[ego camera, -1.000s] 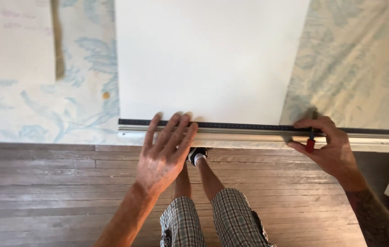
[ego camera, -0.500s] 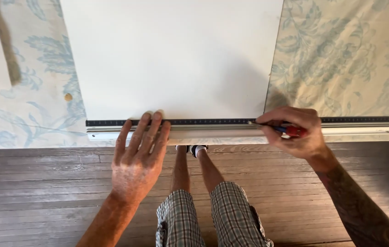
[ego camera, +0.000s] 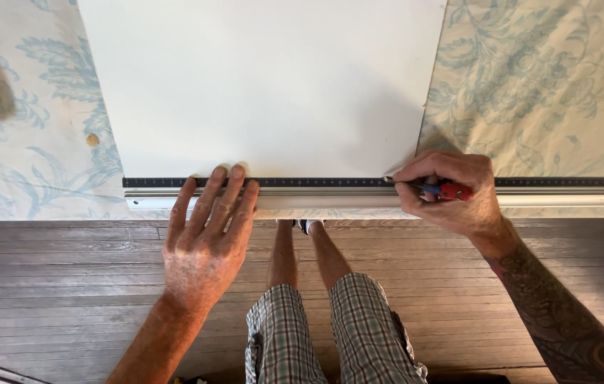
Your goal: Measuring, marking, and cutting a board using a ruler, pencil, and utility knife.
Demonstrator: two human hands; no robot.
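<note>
Head view, looking straight down: long straightedge (ego camera: 359,186), metal rail with a dark scaled strip, laid flat across the near edge of a white sheet (ego camera: 266,85) on a table draped in a pale cloth with blue flowers (ego camera: 551,78). Probably stiff and fairly light, with a smooth face likely to skid on the sheet unless pressed from above; best held by flat downward pressure near the middle, well back from the working edge. Sheet looks thin and flexible, easily scored or creased. Left hand (ego camera: 206,242) spread palm down, fingers together and extended, fingertips resting on the rail, wrist low, forearm coming up from below. Right hand (ego camera: 451,192) closed around a small red and blue cutter (ego camera: 438,189), tip touching the rail's far edge near the sheet's right border, knuckles up, tattooed forearm angled in from the lower right. Beyond that: small brown spot (ego camera: 92,139) on the cloth at left, dark plank floor (ego camera: 67,284) under the table edge, checked shorts (ego camera: 330,334) and bare legs between the arms.
</note>
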